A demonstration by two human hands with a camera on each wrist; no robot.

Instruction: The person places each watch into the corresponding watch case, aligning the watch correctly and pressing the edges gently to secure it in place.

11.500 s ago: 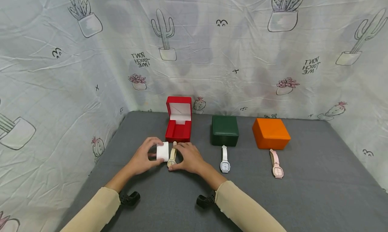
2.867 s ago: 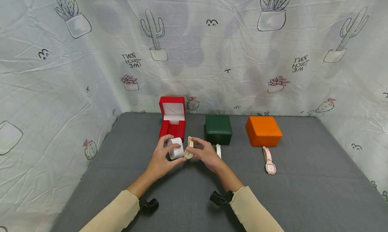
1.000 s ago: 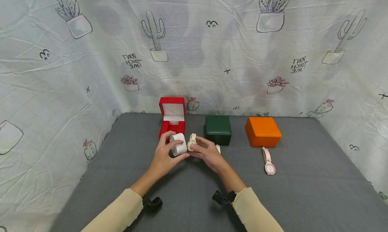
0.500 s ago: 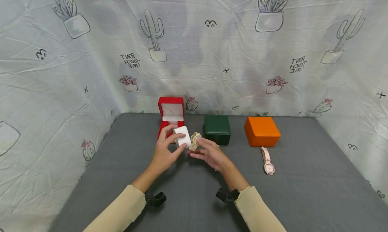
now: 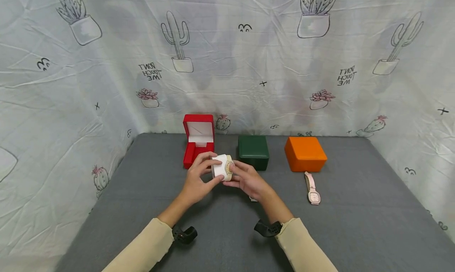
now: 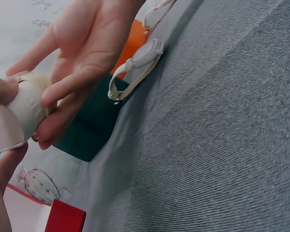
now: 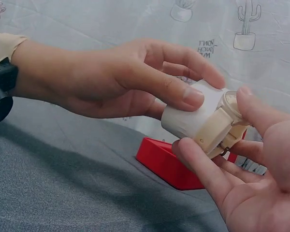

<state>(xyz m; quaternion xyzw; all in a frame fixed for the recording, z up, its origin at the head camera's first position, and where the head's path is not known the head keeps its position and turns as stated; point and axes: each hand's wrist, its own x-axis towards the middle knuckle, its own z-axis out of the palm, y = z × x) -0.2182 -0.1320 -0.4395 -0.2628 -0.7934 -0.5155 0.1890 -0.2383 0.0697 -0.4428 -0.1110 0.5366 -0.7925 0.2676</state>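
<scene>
My left hand (image 5: 197,181) grips a white watch cushion (image 7: 181,121), thumb on one side and fingers on the other. A cream wristwatch (image 7: 215,130) is held by my right hand (image 5: 251,182), with its thumb on the dial side and fingers under the strap. The watch sits around the cushion's right end, its strap touching the white surface. In the right wrist view a small buckle shows on the underside of the strap. Both hands are raised above the table, just in front of the open red watch box (image 5: 189,153).
A closed green box (image 5: 253,147) and a closed orange box (image 5: 305,153) stand at the back. A pink watch (image 5: 313,191) lies before the orange one. The white watch (image 6: 145,54) is mostly hidden by my right hand in the head view. Grey cloth (image 5: 220,240) covers the table.
Earlier the cushion and cream watch were apart, side by side. Both were lifted; the watch was turned, and now it is around the cushion's end. The hands have shifted slightly right.
</scene>
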